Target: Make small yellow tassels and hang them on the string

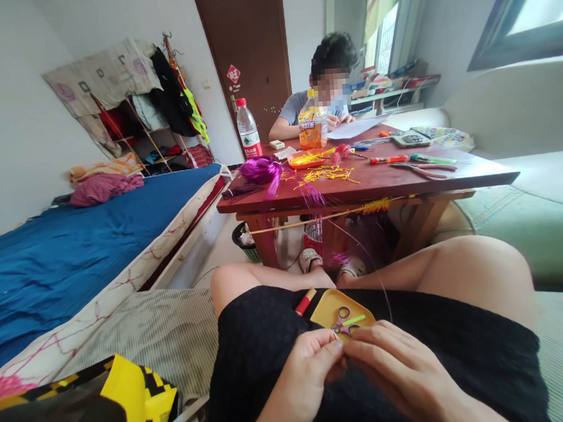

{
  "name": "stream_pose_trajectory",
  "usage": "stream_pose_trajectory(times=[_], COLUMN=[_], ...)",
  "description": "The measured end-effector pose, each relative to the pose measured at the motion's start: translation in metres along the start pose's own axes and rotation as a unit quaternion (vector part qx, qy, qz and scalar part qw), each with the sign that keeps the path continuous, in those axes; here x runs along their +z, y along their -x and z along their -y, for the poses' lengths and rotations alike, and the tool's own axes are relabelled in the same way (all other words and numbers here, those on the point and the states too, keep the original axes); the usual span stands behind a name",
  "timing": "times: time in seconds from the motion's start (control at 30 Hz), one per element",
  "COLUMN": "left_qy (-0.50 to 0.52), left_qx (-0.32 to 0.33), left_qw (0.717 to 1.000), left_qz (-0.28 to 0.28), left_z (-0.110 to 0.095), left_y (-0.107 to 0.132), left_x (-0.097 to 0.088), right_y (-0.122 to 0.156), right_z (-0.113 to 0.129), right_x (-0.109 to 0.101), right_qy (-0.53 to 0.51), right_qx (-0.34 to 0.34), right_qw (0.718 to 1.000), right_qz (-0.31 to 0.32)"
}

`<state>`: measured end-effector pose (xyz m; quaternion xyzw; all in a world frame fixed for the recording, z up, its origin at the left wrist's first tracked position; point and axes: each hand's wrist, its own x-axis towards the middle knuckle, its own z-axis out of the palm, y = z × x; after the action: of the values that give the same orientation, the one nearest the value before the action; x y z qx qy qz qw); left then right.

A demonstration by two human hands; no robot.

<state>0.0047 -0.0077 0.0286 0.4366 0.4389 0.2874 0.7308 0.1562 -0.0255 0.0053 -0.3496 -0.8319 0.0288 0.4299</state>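
Over my lap, my left hand (314, 366) is closed in a pinch, thumb against bent fingers. My right hand (401, 363) meets it at the fingertips, its fingers also pressed together. Whatever is between them is too small and hidden to make out. Just beyond the fingertips, a shallow yellow tray (321, 312) rests on the black cloth (262, 341) across my lap. Small scissors (344, 313) with dark pink handles lie in it, beside a light green stick (355, 320). A red and tan tube (306, 302) lies left of the tray. A thin strand (387, 287) hangs near my right hand.
Ahead stands a wooden table (404, 178) with purple fibre (260, 170), yellow pieces (327, 175), pliers (423, 170), a water bottle (248, 131) and an orange drink bottle (310, 124). A person (294, 110) sits behind it with paper (357, 126). A bed (94, 230) stands left.
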Motion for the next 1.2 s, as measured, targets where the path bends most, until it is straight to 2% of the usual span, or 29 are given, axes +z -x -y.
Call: stream_pose_trajectory(times=[0.1,0.17,0.2,0.23,0.27,0.33,0.37,0.4,0.47,0.53,0.57,0.6,0.63,0.67,0.7,0.73,0.77,0.8,0.83,0.87,0.9,0.93,0.97,1.03,1.07,1.13,1.2], left_qy=[-0.024,-0.113,-0.185,-0.269,-0.352,-0.485,-0.530,-0.564,-0.613,-0.638,-0.642,-0.643,-0.638,-0.630,-0.617,-0.592,-0.548,-0.480,-0.394,-0.297,-0.199,-0.110,-0.036,0.060,0.083,0.069,-0.042], left_qx=[0.022,0.087,0.140,0.209,0.288,0.439,0.492,0.526,0.557,0.580,0.591,0.599,0.602,0.592,0.566,0.518,0.450,0.367,0.279,0.201,0.140,0.095,0.065,0.028,0.018,0.018,0.063], left_qw=[0.999,0.989,0.971,0.938,0.886,0.747,0.682,0.629,0.556,0.507,0.488,0.477,0.479,0.500,0.546,0.617,0.705,0.796,0.875,0.932,0.969,0.989,0.997,0.998,0.996,0.997,0.997], left_qz=[-0.002,-0.027,-0.049,-0.070,-0.090,-0.115,-0.113,-0.104,-0.066,-0.011,0.014,0.033,0.041,0.042,0.033,0.015,-0.009,-0.031,-0.043,-0.045,-0.040,-0.025,-0.010,0.012,0.017,0.014,-0.021], left_z=[0.002,0.005,0.007,0.010,0.012,0.015,0.015,0.014,0.010,0.005,0.003,0.003,0.003,0.004,0.005,0.007,0.009,0.011,0.013,0.015,0.016,0.017,0.019,0.020,0.020,0.019,0.018], left_y=[0.001,0.000,0.000,-0.001,-0.002,-0.003,-0.004,-0.004,-0.004,-0.002,-0.002,-0.001,-0.001,-0.001,-0.001,-0.001,-0.002,-0.002,-0.003,-0.004,-0.005,-0.006,-0.007,-0.009,-0.009,-0.007,-0.005], left_x=[0.002,0.002,0.001,0.000,-0.001,-0.006,-0.009,-0.012,-0.017,-0.020,-0.021,-0.022,-0.022,-0.021,-0.020,-0.018,-0.015,-0.013,-0.010,-0.008,-0.006,-0.004,-0.003,-0.002,-0.002,-0.001,-0.001], right_y=[0.000,0.001,0.000,0.000,-0.001,-0.004,-0.006,-0.007,-0.008,-0.007,-0.006,-0.005,-0.004,-0.004,-0.005,-0.005,-0.006,-0.007,-0.007,-0.006,-0.005,-0.003,-0.001,0.004,0.005,0.006,0.002], right_z=[-0.001,0.000,0.002,0.003,0.004,0.004,0.004,0.002,-0.002,-0.007,-0.008,-0.009,-0.010,-0.009,-0.008,-0.006,-0.005,-0.003,-0.002,-0.002,-0.002,-0.003,-0.004,-0.007,-0.008,-0.007,-0.005], right_x=[0.001,0.004,0.005,0.006,0.006,0.004,0.003,0.001,-0.001,-0.001,0.000,0.001,0.001,0.001,0.001,0.000,-0.001,-0.002,-0.002,-0.003,-0.002,-0.002,-0.001,0.002,0.003,0.005,0.006], right_qy=[0.027,-0.027,-0.074,-0.128,-0.184,-0.300,-0.360,-0.419,-0.540,-0.620,-0.642,-0.653,-0.657,-0.659,-0.655,-0.636,-0.595,-0.528,-0.440,-0.344,-0.255,-0.186,-0.134,-0.067,-0.048,-0.041,-0.080], right_qx=[-0.037,0.016,0.069,0.136,0.207,0.327,0.372,0.409,0.461,0.485,0.488,0.490,0.490,0.491,0.492,0.487,0.477,0.456,0.419,0.363,0.296,0.227,0.157,0.045,0.013,0.003,0.077], right_qw=[0.999,0.999,0.995,0.982,0.959,0.891,0.847,0.798,0.681,0.577,0.541,0.520,0.509,0.504,0.515,0.551,0.614,0.694,0.778,0.854,0.911,0.947,0.971,0.990,0.992,0.992,0.986], right_qz=[0.005,0.012,0.020,0.036,0.055,0.098,0.121,0.141,0.178,0.219,0.237,0.252,0.264,0.266,0.253,0.232,0.206,0.181,0.159,0.144,0.135,0.129,0.123,0.116,0.116,0.122,0.127])
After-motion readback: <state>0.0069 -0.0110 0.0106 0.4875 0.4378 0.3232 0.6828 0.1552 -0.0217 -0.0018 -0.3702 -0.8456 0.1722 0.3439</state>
